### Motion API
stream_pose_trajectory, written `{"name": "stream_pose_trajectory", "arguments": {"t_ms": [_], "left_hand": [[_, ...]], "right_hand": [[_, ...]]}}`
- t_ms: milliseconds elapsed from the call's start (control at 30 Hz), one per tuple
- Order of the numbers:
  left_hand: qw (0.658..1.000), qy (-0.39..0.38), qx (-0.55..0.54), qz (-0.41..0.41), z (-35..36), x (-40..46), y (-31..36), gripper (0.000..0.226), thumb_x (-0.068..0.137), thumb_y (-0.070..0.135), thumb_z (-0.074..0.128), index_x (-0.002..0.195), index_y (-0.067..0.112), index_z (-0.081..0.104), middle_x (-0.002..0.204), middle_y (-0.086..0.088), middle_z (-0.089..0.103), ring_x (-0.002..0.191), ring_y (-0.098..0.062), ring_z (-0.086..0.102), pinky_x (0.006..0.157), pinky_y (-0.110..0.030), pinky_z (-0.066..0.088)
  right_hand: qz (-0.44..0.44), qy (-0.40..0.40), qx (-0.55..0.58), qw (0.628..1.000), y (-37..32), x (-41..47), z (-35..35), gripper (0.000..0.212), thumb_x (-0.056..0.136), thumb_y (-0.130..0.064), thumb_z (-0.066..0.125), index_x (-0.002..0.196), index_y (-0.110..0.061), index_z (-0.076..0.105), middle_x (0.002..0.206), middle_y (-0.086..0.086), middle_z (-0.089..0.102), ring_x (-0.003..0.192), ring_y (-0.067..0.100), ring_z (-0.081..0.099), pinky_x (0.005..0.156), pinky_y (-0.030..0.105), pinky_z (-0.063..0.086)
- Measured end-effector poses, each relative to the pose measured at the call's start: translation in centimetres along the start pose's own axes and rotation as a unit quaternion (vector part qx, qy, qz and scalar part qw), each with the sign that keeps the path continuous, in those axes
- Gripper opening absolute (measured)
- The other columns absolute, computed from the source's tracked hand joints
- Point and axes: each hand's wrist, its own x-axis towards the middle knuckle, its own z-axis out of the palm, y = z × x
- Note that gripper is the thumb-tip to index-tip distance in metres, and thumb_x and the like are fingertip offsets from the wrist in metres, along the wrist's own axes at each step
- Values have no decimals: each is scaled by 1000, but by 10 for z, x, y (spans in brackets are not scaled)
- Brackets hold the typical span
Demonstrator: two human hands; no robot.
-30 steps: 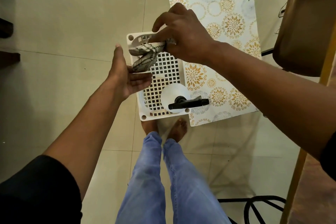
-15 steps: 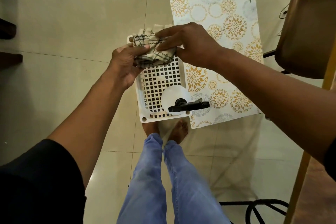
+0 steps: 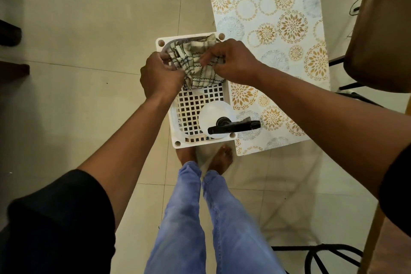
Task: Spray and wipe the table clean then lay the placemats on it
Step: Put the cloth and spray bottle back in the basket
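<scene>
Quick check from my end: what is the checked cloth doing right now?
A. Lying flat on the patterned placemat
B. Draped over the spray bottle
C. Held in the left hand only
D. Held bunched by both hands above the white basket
D: the left hand and right hand both grip the crumpled checked cloth over the white basket.

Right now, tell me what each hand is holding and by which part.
Both hold the checked cloth: the left hand grips its left side, the right hand pinches its right edge.

Glossy beige tile floor (image 3: 89,29); perhaps a brown chair (image 3: 382,29) right.
</scene>
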Motion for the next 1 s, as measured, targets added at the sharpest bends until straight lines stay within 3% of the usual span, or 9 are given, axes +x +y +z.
{"name": "stream_pose_trajectory", "arguments": {"t_ms": [100,167,300,400,533,600,800,867,1000], "left_hand": [[998,5,42,48,4,-8,3,64,77,48,87,128,26,55,112,8,76,99,-15,73,91,-33,56],[995,1,62,83,6,-12,2,72,80,40,88,136,23,47,113,9,73,97,-17,72,88,-33,54],[989,15,96,114,6,-14,0,66,82,15,78,138,20,43,104,8,66,93,-21,66,80,-32,45],[974,40,136,179,4,-15,-8,61,81,19,79,135,19,50,116,1,61,97,-17,59,82,-33,43],[936,39,204,286,9,-16,-16,48,86,30,80,130,21,64,136,-6,60,120,-31,57,96,-30,41],[914,20,246,321,13,-15,-14,49,91,33,76,137,20,65,142,-5,60,134,-36,48,104,-40,45],[873,-30,372,315,16,-15,-7,60,88,31,81,144,23,62,156,-3,50,148,-39,34,108,-50,44],[873,-37,378,307,16,-13,-6,60,88,32,81,145,24,61,158,-2,49,147,-39,35,109,-51,44],[909,-51,313,269,10,-17,4,58,88,29,77,145,24,64,158,-2,53,147,-38,37,114,-49,42]], "right_hand": [[15,3,9,1000,2,7,2,48,71,1,55,100,-28,80,125,0,72,130,21,52,114,35,36],[14,8,10,1000,2,9,2,44,75,5,58,101,-24,80,122,1,73,140,23,47,124,34,21],[2,12,-17,1000,-3,4,-5,40,79,4,63,104,-22,80,116,5,72,117,20,63,107,38,49],[-45,54,-153,986,-5,-7,-8,37,82,-9,64,110,-30,76,119,1,72,118,27,61,97,40,52],[-128,117,-278,945,4,-20,-7,34,88,-19,71,121,-25,72,119,0,66,109,29,54,86,41,50],[-155,108,-329,925,13,-21,-2,36,85,-20,76,121,-23,73,122,1,65,109,31,53,85,43,48],[-158,100,-428,884,27,-28,8,40,88,-28,70,128,-27,68,146,-7,55,119,32,49,87,45,42],[-150,87,-425,888,28,-30,9,43,91,-29,67,134,-28,64,149,-7,53,119,32,49,87,45,42],[-80,66,-297,949,24,-36,5,45,93,-18,62,137,-30,64,147,-10,57,115,27,53,93,42,48]]}}
